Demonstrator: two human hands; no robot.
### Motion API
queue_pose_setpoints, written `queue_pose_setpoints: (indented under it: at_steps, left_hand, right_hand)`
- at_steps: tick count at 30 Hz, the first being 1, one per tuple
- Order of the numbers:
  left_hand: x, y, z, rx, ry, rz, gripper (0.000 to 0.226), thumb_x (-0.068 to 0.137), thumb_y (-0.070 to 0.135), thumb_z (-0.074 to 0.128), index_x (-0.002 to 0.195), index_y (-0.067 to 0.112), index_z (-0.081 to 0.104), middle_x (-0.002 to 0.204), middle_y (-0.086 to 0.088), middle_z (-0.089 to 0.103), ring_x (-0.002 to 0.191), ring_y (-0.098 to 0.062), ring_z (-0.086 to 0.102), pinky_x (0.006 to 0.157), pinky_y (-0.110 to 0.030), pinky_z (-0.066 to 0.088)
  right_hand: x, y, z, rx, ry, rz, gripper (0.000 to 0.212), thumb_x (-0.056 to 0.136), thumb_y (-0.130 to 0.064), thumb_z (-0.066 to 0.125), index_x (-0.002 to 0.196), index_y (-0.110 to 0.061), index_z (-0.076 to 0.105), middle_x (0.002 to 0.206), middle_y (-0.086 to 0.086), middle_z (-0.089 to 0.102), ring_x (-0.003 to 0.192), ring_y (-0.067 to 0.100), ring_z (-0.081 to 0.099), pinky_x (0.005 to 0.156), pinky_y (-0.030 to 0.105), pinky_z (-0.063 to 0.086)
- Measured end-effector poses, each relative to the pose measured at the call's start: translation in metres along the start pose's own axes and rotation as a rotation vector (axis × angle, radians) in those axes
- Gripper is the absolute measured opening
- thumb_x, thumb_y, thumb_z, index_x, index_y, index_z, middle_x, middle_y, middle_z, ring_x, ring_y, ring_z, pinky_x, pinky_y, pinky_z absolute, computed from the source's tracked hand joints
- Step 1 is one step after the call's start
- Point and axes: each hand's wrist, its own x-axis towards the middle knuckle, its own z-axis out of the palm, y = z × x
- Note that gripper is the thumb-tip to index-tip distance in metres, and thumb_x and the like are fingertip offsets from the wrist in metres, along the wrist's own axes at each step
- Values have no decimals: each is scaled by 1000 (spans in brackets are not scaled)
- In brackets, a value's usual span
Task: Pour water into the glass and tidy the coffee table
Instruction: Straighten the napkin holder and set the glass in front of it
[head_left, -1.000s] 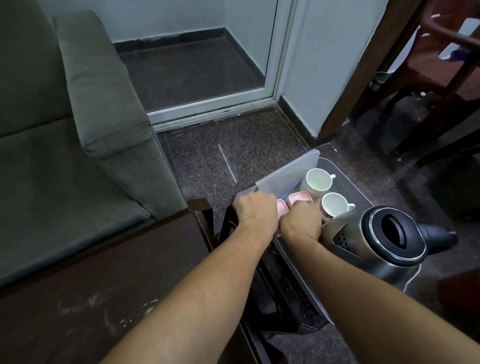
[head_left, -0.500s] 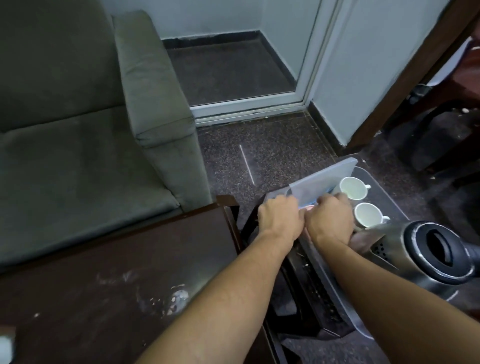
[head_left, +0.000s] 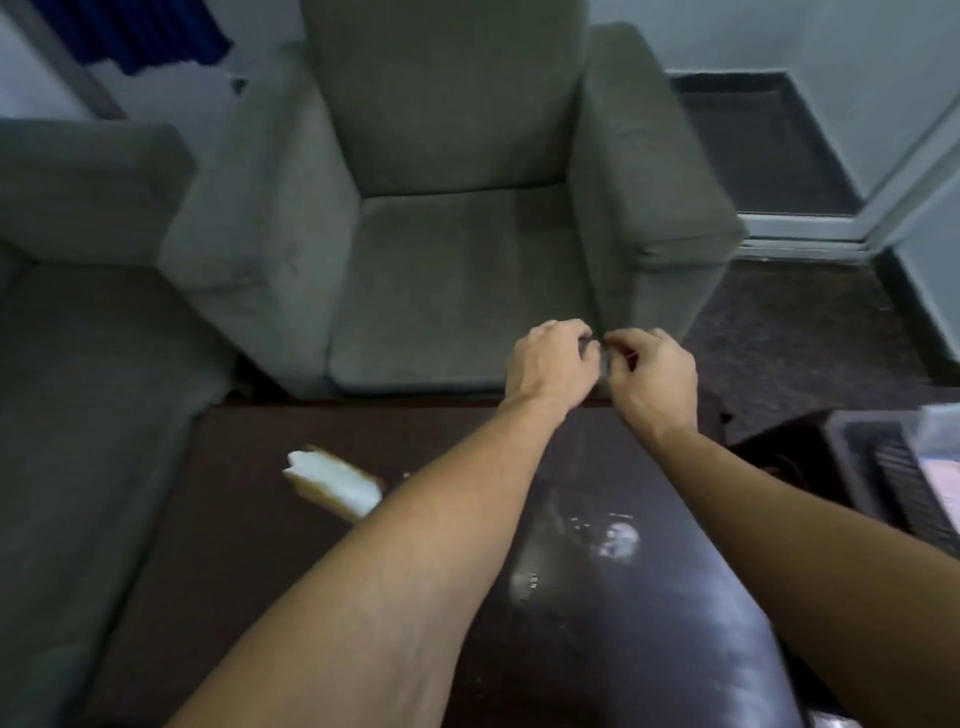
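Both my hands hover over the far edge of the dark wooden coffee table (head_left: 249, 571), in front of the armchair seat. My left hand (head_left: 545, 364) and my right hand (head_left: 654, 374) are side by side with fingers curled. Together they pinch a small greyish object (head_left: 601, 358), too blurred to identify. A white flat item with a tan edge (head_left: 332, 483) lies on the table to the left of my left forearm. Wet smears and specks (head_left: 615, 538) mark the tabletop between my forearms. No glass or kettle is visible.
A grey armchair (head_left: 457, 249) stands directly behind the table, and a grey sofa (head_left: 78, 364) runs along the left. The grey tray (head_left: 878, 467) shows at the right edge, beside the table. Dark speckled floor (head_left: 789, 343) lies right of the armchair.
The view has swung left from the tray to the coffee table and armchair. Both hands left the tray and rose over the table's far edge, still close together. The kettle and cups left view.
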Motion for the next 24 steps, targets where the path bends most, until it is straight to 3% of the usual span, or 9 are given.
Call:
queue_pose_setpoints:
  at_steps: [5,10,21,24]
  left_hand:
    - [-21,-113,-92,50,56,-85,25,94,34,60,113,28,74,111,1,76,110,-25,68,90,-32,50]
    - [-40,-204,-150,34,62,-192,24,93,33,60,112,28,74,111,3,77,112,-24,68,94,-33,54]
    - [-84,-323,-150,69,-120,-302,33,95,27,58,126,30,68,117,4,70,113,-23,64,96,-32,49]
    - [-93,-336,-140,88,-77,-377,35,95,36,58,128,27,66,121,-1,66,116,-26,63,97,-36,50]
  right_hand:
    - [-30,-112,82,94,-147,-87,22,91,-13,64,107,-18,79,102,8,73,94,31,68,85,34,52]
    - [-60,-180,148,100,-282,-90,24,92,-13,63,108,-19,79,103,6,77,99,28,70,86,32,52]
    - [-112,-198,220,-102,-526,-96,29,89,-18,58,108,-26,77,112,1,76,103,27,69,88,35,56]
    - [-120,-190,227,-141,-519,-49,30,90,-19,57,113,-25,75,118,2,72,106,29,66,88,36,55]
